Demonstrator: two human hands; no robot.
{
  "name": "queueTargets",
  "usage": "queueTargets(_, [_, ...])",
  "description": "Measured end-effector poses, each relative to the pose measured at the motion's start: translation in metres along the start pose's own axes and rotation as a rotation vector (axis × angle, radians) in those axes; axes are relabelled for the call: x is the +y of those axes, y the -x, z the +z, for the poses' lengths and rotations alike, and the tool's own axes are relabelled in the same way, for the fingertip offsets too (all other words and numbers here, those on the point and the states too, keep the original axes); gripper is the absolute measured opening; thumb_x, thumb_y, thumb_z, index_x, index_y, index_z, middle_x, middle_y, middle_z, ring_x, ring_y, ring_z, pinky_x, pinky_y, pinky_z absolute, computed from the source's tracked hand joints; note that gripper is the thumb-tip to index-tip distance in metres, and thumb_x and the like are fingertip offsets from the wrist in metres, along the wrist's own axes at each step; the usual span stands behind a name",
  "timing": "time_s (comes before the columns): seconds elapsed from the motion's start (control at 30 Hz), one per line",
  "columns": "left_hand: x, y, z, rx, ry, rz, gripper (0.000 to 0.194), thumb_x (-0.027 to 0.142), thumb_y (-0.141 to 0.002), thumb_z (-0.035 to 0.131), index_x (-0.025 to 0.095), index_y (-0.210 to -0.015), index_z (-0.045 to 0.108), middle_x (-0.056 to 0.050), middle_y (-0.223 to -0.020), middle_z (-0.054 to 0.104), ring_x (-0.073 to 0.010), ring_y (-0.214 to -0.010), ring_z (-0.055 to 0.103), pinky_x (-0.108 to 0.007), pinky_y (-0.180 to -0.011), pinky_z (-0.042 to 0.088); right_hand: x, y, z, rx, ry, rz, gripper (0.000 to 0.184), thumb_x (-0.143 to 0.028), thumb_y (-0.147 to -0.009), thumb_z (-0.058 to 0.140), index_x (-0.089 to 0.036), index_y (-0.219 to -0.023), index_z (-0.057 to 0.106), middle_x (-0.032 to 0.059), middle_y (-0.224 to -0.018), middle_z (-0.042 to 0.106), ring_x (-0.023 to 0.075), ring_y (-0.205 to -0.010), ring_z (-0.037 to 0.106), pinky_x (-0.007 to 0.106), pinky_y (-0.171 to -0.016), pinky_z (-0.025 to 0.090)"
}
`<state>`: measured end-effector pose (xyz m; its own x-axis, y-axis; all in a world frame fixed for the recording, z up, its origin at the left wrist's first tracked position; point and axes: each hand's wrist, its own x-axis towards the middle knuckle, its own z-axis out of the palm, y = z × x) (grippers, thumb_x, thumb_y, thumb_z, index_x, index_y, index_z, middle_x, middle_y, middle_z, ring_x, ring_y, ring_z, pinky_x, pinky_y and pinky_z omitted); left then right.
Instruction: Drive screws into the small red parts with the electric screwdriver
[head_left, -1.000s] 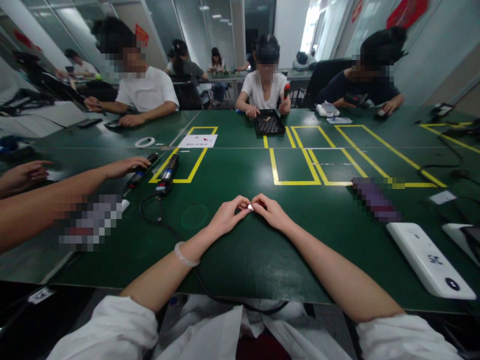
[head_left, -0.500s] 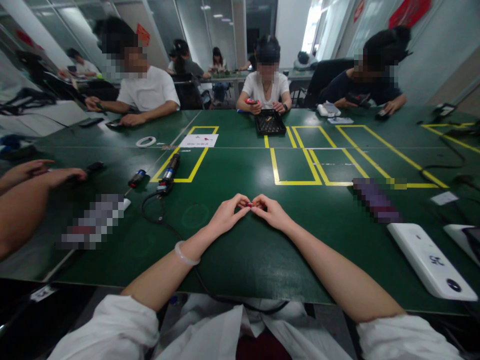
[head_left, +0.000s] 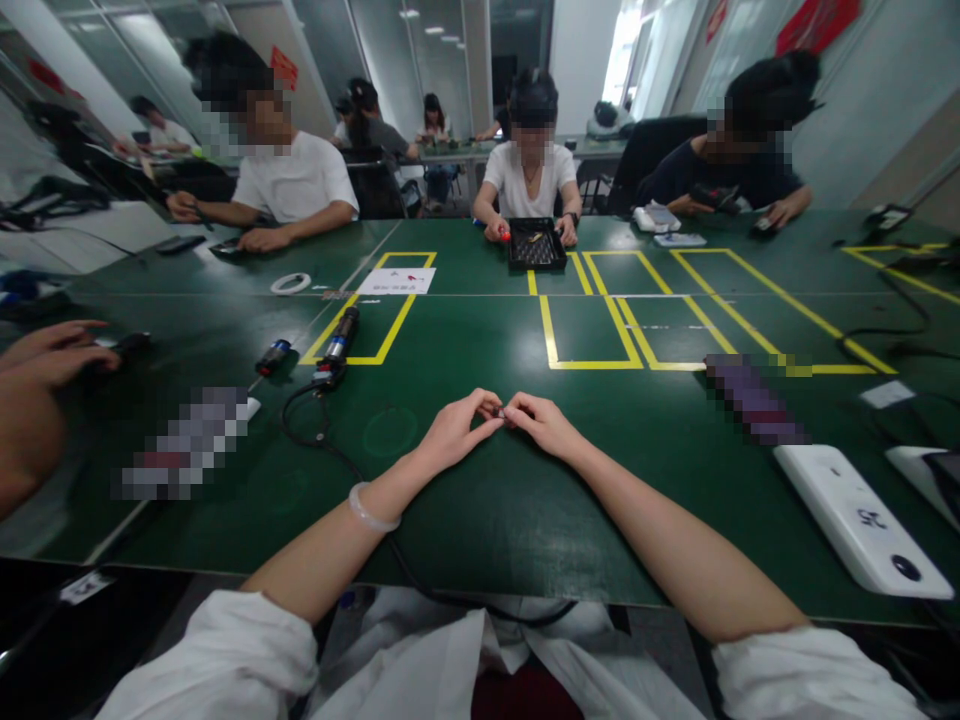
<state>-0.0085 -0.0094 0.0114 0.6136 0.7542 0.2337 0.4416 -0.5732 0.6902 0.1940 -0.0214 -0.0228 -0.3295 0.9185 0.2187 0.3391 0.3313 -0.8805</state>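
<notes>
Above the middle of the green table (head_left: 480, 530), my left hand (head_left: 459, 428) and my right hand (head_left: 546, 425) meet fingertip to fingertip. Pinched between them is a small dark object (head_left: 500, 411), mostly covered by the fingers and too small to name. Both hands are closed on it, thumb against fingers. A pale bangle (head_left: 373, 508) circles my left wrist. To the left of my left hand lies a black cylindrical device (head_left: 342, 338) with a cable, and a shorter black and blue cylinder (head_left: 274, 356) rests beside it.
A white power bank (head_left: 862, 520) and a blurred phone-like slab (head_left: 757, 400) lie at right; another blurred slab (head_left: 187, 440) lies at left. Yellow tape rectangles (head_left: 592, 366) mark the table. Across it, a person handles a black tray (head_left: 537, 245). A co-worker's hands (head_left: 60, 350) are at far left.
My hands stay in nearly the same place; the red on the small object no longer shows. Across the table, the person's hands have lowered to the tray. The co-worker's hands at left drew back leftward.
</notes>
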Motion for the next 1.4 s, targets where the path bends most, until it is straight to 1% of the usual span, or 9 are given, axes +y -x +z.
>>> queueTargets(0.13, [-0.0013, 0.0004, 0.0003, -0.008, -0.076, 0.005, 0.020, 0.036, -0.091, 0.051, 0.021, -0.103, 0.056, -0.004, -0.098, 0.066, -0.0179, -0.092, 0.063, -0.030, -0.084, 0.046, 0.0011, -0.0009, 0.0009, -0.006, -0.016, 0.005, 0.032, -0.043, -0.094, 0.048, -0.017, -0.079, 0.058, -0.0002, -0.074, 0.060, 0.0121, -0.068, 0.053, 0.024, -0.067, 0.041])
queueTargets(0.33, [-0.0084, -0.0001, 0.0009, 0.015, -0.050, -0.032, 0.021, 0.038, -0.092, 0.050, 0.021, -0.104, 0.056, -0.004, -0.099, 0.066, -0.0187, -0.094, 0.063, -0.031, -0.084, 0.047, 0.0031, -0.0006, 0.0035, 0.012, -0.141, 0.004, 0.027, -0.043, -0.087, 0.059, -0.018, -0.097, 0.057, 0.0006, -0.083, 0.062, 0.0121, -0.070, 0.055, 0.024, -0.066, 0.044])
queueTargets(0.53, [-0.0062, 0.0002, 0.0013, 0.028, -0.023, -0.002, 0.024, 0.036, -0.090, 0.054, 0.021, -0.110, 0.054, -0.004, -0.102, 0.065, -0.0173, -0.092, 0.064, -0.031, -0.084, 0.047, 0.0042, -0.0006, 0.0028, -0.003, -0.140, 0.008, 0.026, -0.043, -0.090, 0.054, -0.017, -0.092, 0.058, 0.0007, -0.078, 0.063, 0.0131, -0.070, 0.057, 0.025, -0.068, 0.045])
queueTargets(0.8, [-0.0019, 0.0000, 0.0000, 0.025, -0.086, -0.007, 0.022, 0.038, -0.092, 0.049, 0.021, -0.103, 0.058, -0.004, -0.097, 0.067, -0.0187, -0.092, 0.064, -0.030, -0.083, 0.047, 0.0005, -0.0004, 0.0008, -0.020, -0.067, 0.004, 0.035, -0.044, -0.096, 0.044, -0.016, -0.081, 0.059, 0.0014, -0.074, 0.063, 0.0132, -0.070, 0.058, 0.027, -0.072, 0.044])
queueTargets(0.9, [-0.0027, -0.0006, -0.0011, 0.034, -0.054, -0.035, 0.024, 0.040, -0.093, 0.048, 0.021, -0.104, 0.059, -0.004, -0.096, 0.067, -0.0187, -0.091, 0.064, -0.030, -0.082, 0.046, -0.0004, 0.0007, 0.0020, -0.002, -0.109, -0.012, 0.027, -0.043, -0.093, 0.049, -0.017, -0.095, 0.058, 0.0007, -0.078, 0.063, 0.0127, -0.070, 0.057, 0.026, -0.069, 0.044])
queueTargets(1.0, [-0.0049, -0.0008, -0.0014, 0.012, -0.003, -0.054, 0.025, 0.040, -0.093, 0.048, 0.020, -0.104, 0.059, -0.004, -0.095, 0.068, -0.0181, -0.091, 0.064, -0.029, -0.082, 0.047, -0.0007, 0.0017, 0.0038, 0.019, -0.118, -0.042, 0.030, -0.039, -0.088, 0.059, -0.019, -0.109, 0.053, -0.0001, -0.082, 0.062, 0.0120, -0.069, 0.056, 0.024, -0.067, 0.045])
queueTargets(1.13, [-0.0069, -0.0006, 0.0000, 0.004, 0.018, -0.043, 0.023, 0.038, -0.092, 0.049, 0.020, -0.105, 0.057, -0.003, -0.095, 0.067, -0.0166, -0.090, 0.064, -0.029, -0.082, 0.047, 0.0026, 0.0010, 0.0058, 0.013, -0.139, -0.050, 0.021, -0.037, -0.089, 0.056, -0.018, -0.099, 0.056, 0.0015, -0.083, 0.063, 0.0122, -0.070, 0.058, 0.025, -0.067, 0.046])
queueTargets(1.27, [-0.0068, -0.0008, 0.0008, -0.012, 0.016, 0.000, 0.023, 0.037, -0.091, 0.053, 0.021, -0.107, 0.053, -0.003, -0.098, 0.067, -0.0163, -0.092, 0.064, -0.030, -0.086, 0.048, 0.0081, -0.0005, 0.0068, 0.003, -0.234, -0.015, 0.022, -0.039, -0.091, 0.054, -0.017, -0.096, 0.057, 0.0024, -0.080, 0.064, 0.0129, -0.069, 0.060, 0.027, -0.068, 0.048])
queueTargets(1.4, [-0.0066, -0.0009, 0.0003, -0.018, -0.023, -0.016, 0.020, 0.037, -0.092, 0.049, 0.021, -0.104, 0.055, -0.003, -0.097, 0.067, -0.0169, -0.093, 0.064, -0.030, -0.085, 0.048, 0.0080, -0.0005, 0.0070, 0.017, -0.217, -0.012, 0.027, -0.039, -0.087, 0.060, -0.019, -0.104, 0.055, 0.0003, -0.079, 0.063, 0.0120, -0.067, 0.057, 0.025, -0.064, 0.046])
